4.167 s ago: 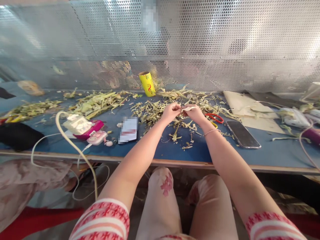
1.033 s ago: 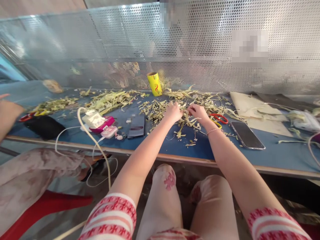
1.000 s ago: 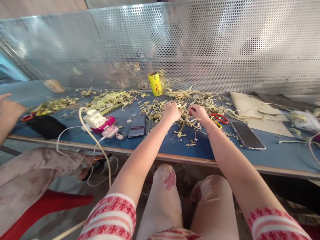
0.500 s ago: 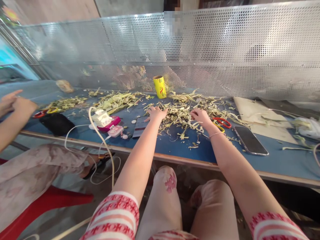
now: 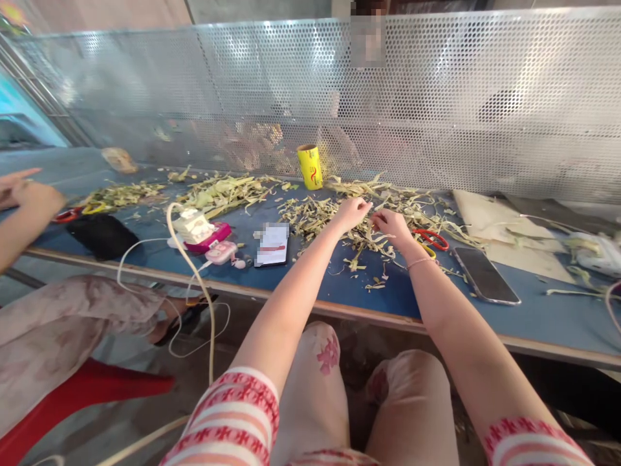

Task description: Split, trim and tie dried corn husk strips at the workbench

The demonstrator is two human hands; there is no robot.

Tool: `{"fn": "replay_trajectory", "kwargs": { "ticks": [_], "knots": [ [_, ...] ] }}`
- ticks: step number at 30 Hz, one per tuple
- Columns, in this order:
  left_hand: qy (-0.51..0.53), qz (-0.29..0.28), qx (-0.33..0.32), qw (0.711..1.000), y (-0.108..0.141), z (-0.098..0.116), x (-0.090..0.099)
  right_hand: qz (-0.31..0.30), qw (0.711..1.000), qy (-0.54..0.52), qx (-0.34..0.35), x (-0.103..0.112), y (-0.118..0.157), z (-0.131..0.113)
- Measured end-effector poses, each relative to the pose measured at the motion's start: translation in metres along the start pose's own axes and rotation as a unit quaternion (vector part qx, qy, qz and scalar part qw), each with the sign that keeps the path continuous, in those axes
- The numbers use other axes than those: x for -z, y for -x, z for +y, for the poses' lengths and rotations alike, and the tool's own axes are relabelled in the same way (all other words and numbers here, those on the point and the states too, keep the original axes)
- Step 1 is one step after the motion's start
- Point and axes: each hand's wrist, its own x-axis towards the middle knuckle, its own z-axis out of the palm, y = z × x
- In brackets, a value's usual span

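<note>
A loose pile of pale, dry-looking plant strips (image 5: 315, 217) spreads across the blue table. Over its middle, my left hand (image 5: 352, 217) has its fingers curled together, close to the other hand. My right hand (image 5: 391, 225) is at the pile's right part, thumb and fingers drawn into a pinch. What either hand holds, if anything, is too small to make out. Scissors with red and yellow handles (image 5: 431, 239) lie partly behind my right wrist. Left of my left forearm, a phone with a lit screen (image 5: 272, 244) rests on the table.
A yellow wrapped tube (image 5: 309, 167) stands before the perforated metal panel (image 5: 427, 97). A dark phone (image 5: 488, 275) lies at right, chargers with cables (image 5: 208, 236) at left. Another person's hand (image 5: 36, 197) is by a black pouch (image 5: 103, 234). More plant strips (image 5: 226, 193) lie behind the chargers.
My left hand has moved right, from spread fingers beside the phone to curled fingers near my right hand. The phone's screen has lit up. My right hand stays almost in place.
</note>
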Motion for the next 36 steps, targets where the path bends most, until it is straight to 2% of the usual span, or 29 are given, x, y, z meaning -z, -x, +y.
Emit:
{"fn": "replay_trajectory", "kwargs": {
  "ticks": [1, 3, 6, 9, 13, 24, 29, 36],
  "knots": [
    [0.046, -0.013, -0.016, 0.999, 0.001, 0.002, -0.005, 0.005, 1.000, 0.002, 0.000, 0.000, -0.001, 0.001],
    [0.149, -0.028, -0.009, 0.988, 0.003, 0.001, -0.012, 0.011, 1.000, 0.000, -0.001, -0.001, -0.002, 0.001],
    [0.278, -0.027, 0.059, 0.959, 0.006, -0.004, -0.015, 0.024, 0.999, -0.033, -0.012, -0.002, -0.002, -0.004],
    [0.342, -0.039, 0.105, 0.933, 0.010, -0.007, -0.013, 0.041, 0.996, -0.071, -0.044, -0.002, -0.001, -0.011],
    [0.367, -0.053, 0.117, 0.921, 0.014, -0.006, -0.012, 0.050, 0.993, -0.081, -0.072, -0.002, 0.000, -0.016],
    [0.385, -0.030, 0.072, 0.919, 0.009, -0.016, -0.017, 0.071, 0.989, -0.103, -0.082, 0.000, 0.000, -0.019],
    [0.399, -0.020, 0.109, 0.910, 0.009, -0.014, -0.019, 0.074, 0.992, -0.072, -0.067, -0.001, -0.001, -0.012],
    [0.441, -0.044, 0.147, 0.884, 0.012, -0.008, -0.016, 0.075, 0.993, -0.064, -0.058, -0.002, 0.001, -0.013]
  ]
}}
